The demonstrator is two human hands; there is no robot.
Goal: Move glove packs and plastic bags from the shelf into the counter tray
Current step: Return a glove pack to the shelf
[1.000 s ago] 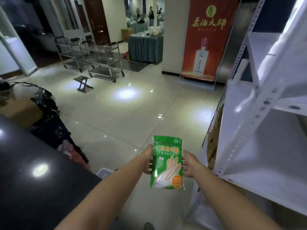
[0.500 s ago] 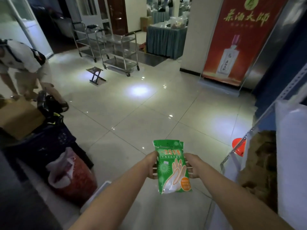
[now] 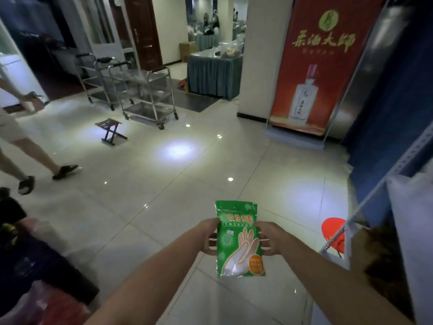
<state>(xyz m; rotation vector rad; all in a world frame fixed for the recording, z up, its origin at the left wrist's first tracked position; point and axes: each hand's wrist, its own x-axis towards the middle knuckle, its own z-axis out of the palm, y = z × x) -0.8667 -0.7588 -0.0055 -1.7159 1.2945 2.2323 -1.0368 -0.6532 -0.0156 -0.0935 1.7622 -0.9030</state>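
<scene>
A green glove pack (image 3: 239,240), printed with a pale hand, stands upright in front of me above the tiled floor. A second pack edge shows just behind its top right corner. My left hand (image 3: 207,236) grips its left edge and my right hand (image 3: 269,238) grips its right edge, fingers curled behind. The white metal shelf (image 3: 403,207) runs along the right edge of the view. The counter and its tray are out of sight.
A person's legs (image 3: 25,151) walk at the far left. Steel trolleys (image 3: 145,95) and a small folding stool (image 3: 110,131) stand ahead. Dark bags and a red bag (image 3: 46,301) lie at lower left. A red banner (image 3: 316,66) stands at the back right.
My view has swung left, away from the shelf; the black counter has left the frame. The pack stays held in both hands. The person at the left has stood up and walks off.
</scene>
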